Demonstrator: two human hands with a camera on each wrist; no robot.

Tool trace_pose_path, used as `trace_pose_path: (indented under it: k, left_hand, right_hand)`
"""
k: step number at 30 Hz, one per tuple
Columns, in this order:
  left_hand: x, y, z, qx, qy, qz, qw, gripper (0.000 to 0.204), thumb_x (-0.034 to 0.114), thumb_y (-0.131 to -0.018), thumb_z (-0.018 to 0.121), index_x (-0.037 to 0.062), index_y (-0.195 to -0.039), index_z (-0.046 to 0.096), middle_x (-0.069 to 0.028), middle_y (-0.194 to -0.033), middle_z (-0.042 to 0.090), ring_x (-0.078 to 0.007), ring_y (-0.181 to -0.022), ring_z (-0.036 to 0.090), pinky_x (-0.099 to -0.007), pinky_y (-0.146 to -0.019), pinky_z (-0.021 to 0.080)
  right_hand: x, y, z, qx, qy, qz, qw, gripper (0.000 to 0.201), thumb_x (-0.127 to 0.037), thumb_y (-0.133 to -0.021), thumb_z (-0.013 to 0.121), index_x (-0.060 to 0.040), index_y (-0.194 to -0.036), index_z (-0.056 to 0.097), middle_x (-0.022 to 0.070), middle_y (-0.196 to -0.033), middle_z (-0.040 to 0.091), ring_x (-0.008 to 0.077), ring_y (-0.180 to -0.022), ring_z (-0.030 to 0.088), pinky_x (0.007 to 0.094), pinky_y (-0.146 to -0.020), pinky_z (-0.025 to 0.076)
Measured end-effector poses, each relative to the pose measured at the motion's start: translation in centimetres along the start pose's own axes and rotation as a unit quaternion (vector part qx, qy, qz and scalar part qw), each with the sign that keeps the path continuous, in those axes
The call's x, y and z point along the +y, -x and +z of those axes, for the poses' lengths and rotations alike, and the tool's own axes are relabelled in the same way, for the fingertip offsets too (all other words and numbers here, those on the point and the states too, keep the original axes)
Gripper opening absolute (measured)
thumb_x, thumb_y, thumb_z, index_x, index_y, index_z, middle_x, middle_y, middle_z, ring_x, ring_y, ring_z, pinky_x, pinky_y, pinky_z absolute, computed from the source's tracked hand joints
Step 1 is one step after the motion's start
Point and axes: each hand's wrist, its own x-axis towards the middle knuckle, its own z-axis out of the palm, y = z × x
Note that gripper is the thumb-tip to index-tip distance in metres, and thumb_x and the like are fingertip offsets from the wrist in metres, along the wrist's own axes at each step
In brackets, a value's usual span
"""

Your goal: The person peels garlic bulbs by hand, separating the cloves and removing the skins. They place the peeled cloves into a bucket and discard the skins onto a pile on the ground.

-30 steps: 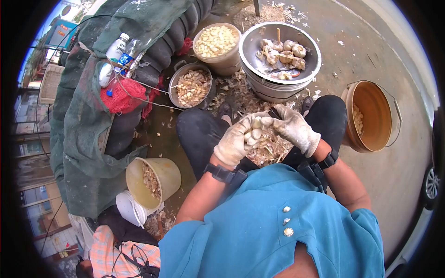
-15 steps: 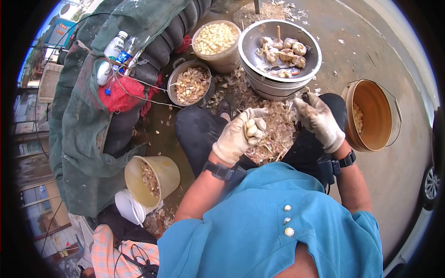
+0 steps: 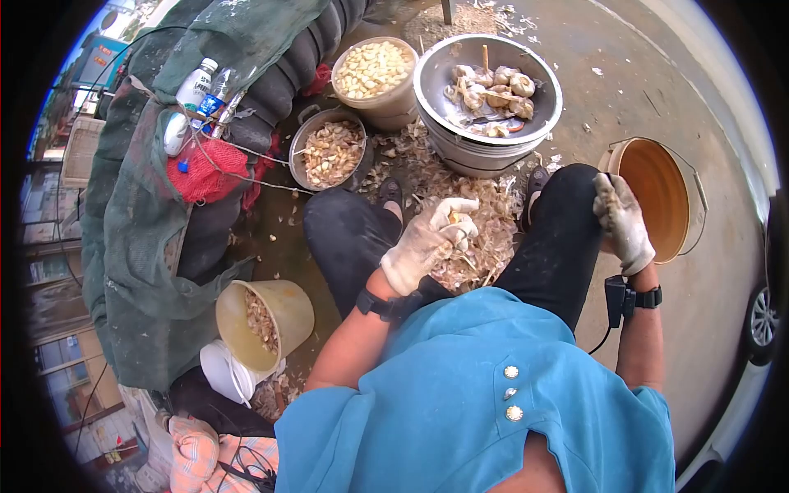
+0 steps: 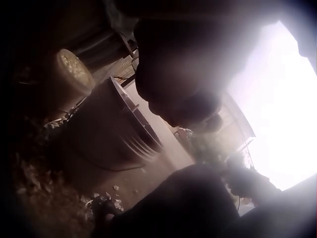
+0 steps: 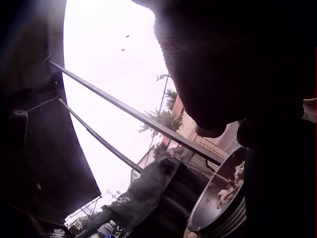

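Note:
My left hand [image 3: 429,245], in a pale work glove, is raised over the lap with its fingers curled round garlic [image 3: 454,218]; only a small yellowish part shows between finger and thumb. Over at the right, my gloved right hand [image 3: 625,226] overlaps the near rim of an orange-brown bucket [image 3: 664,193]. A small dark tool is gripped in its fingers, with just a dark bit showing at the fingertips. Both wrist views are dark, and what the hands hold is hidden there. Whole garlic bulbs [image 3: 500,92] lie in a metal basin [image 3: 538,74] beyond the knees.
Left of the basin stand a tub of peeled cloves [image 3: 374,70] and a pot of unpeeled cloves [image 3: 331,154]. Garlic skins [image 3: 485,234] litter the ground between the feet. A tilted cream bucket [image 3: 293,316] holds more skins at left. Dark netting [image 3: 140,271] covers stacked tires.
My right hand has parted from the left and swung right to the orange-brown bucket, still with the dark tool. The several white cloves seen in my left hand earlier are mostly out of sight.

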Motion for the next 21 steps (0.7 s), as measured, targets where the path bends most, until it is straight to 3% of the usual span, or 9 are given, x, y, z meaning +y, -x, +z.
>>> trace_pose_path:
  k: [3,7,10,14,16,17,18,19,21]
  left_hand:
    - [-0.9,0.0,0.2,0.013,-0.062,0.03,0.998,0.047,0.019,-0.093,0.062,0.0027,-0.136,0.049,-0.002,-0.1,0.06,-0.0064,-0.083,0.055,-0.0195,-0.068,0.043]
    - [-1.7,0.4,-0.4,0.009,-0.157,0.091,0.983,0.05,0.016,-0.094,0.06,0.0052,-0.14,0.045,0.0019,-0.097,0.057,-0.0052,-0.082,0.052,-0.0195,-0.07,0.044]
    - [-1.5,1.0,0.0,0.047,-0.29,0.083,0.952,0.053,0.018,-0.095,0.058,0.0061,-0.144,0.041,-0.0014,-0.099,0.059,-0.0095,-0.083,0.055,-0.027,-0.086,0.045]
    - [-1.0,1.1,0.6,0.073,-0.448,0.09,0.887,0.059,0.013,-0.093,0.054,0.0057,-0.148,0.032,-0.0087,-0.11,0.062,-0.0186,-0.089,0.061,-0.0383,-0.105,0.035]
    - [-1.8,1.0,0.5,0.056,-0.452,0.128,0.881,0.068,0.01,-0.09,0.052,0.0067,-0.151,0.023,-0.0165,-0.123,0.061,-0.0282,-0.097,0.063,-0.0454,-0.116,0.018]
    - [-2.4,0.9,-0.4,0.047,-0.543,0.175,0.82,0.076,0.007,-0.086,0.052,0.0074,-0.153,0.015,-0.0198,-0.134,0.055,-0.0353,-0.106,0.062,-0.045,-0.113,0.028]
    - [-2.5,0.8,-0.3,0.066,-0.545,0.176,0.817,0.079,0.006,-0.085,0.053,0.0076,-0.153,0.014,-0.021,-0.137,0.051,-0.0372,-0.11,0.06,-0.0439,-0.109,0.034]
    - [-2.6,0.7,-0.2,0.082,-0.546,0.178,0.815,0.081,0.005,-0.084,0.055,0.0078,-0.153,0.013,-0.0222,-0.141,0.048,-0.0392,-0.114,0.058,-0.0429,-0.105,0.04]
    - [-2.7,0.8,-0.5,0.058,-0.523,0.105,0.844,0.09,0.0,-0.079,0.059,0.0101,-0.154,0.011,-0.0253,-0.149,0.036,-0.0406,-0.121,0.053,-0.0438,-0.098,0.046]
  right_hand:
    - [-0.9,1.5,5.1,-0.206,-0.035,-0.011,0.978,0.051,-0.052,-0.094,0.058,-0.0089,-0.121,0.05,-0.0053,-0.082,0.048,-0.003,-0.059,0.039,0.0107,-0.052,0.033]
    - [-1.7,1.9,10.5,-0.281,0.169,-0.013,0.944,0.051,-0.047,-0.098,0.053,-0.0006,-0.119,0.055,0.0087,-0.083,0.06,0.0168,-0.072,0.056,0.0314,-0.067,0.047]
    - [1.2,1.4,12.5,-0.264,0.263,-0.194,0.907,0.049,-0.045,-0.098,0.053,0.0005,-0.115,0.057,0.0206,-0.089,0.062,0.0305,-0.082,0.062,0.0404,-0.076,0.049]
    - [-1.4,2.5,14.5,-0.232,0.258,-0.063,0.936,0.054,-0.051,-0.09,0.063,0.0021,-0.103,0.06,0.0154,-0.087,0.06,0.0235,-0.079,0.057,0.038,-0.074,0.047]
    - [-1.3,2.3,15.1,-0.241,0.239,-0.066,0.939,0.056,-0.051,-0.09,0.064,0.0019,-0.105,0.061,0.0157,-0.088,0.061,0.0235,-0.08,0.059,0.0373,-0.075,0.047]
    - [-0.9,2.1,15.1,-0.253,0.219,-0.069,0.94,0.057,-0.052,-0.089,0.065,0.0018,-0.107,0.062,0.0159,-0.089,0.063,0.0236,-0.082,0.06,0.0367,-0.075,0.048]
    - [-0.9,2.3,15.4,-0.224,0.226,-0.094,0.943,0.058,-0.051,-0.089,0.065,0.0015,-0.112,0.062,0.0172,-0.094,0.065,0.0241,-0.087,0.063,0.0362,-0.078,0.049]
    - [-1.9,2.0,14.7,-0.307,0.203,-0.017,0.929,0.066,-0.048,-0.089,0.064,-0.0028,-0.135,0.052,0.0233,-0.12,0.063,0.0321,-0.115,0.06,0.0371,-0.096,0.046]
    - [-1.0,1.7,14.6,-0.325,0.183,-0.042,0.927,0.064,-0.046,-0.089,0.062,-0.0056,-0.137,0.051,0.0241,-0.123,0.062,0.0328,-0.117,0.059,0.0384,-0.1,0.043]
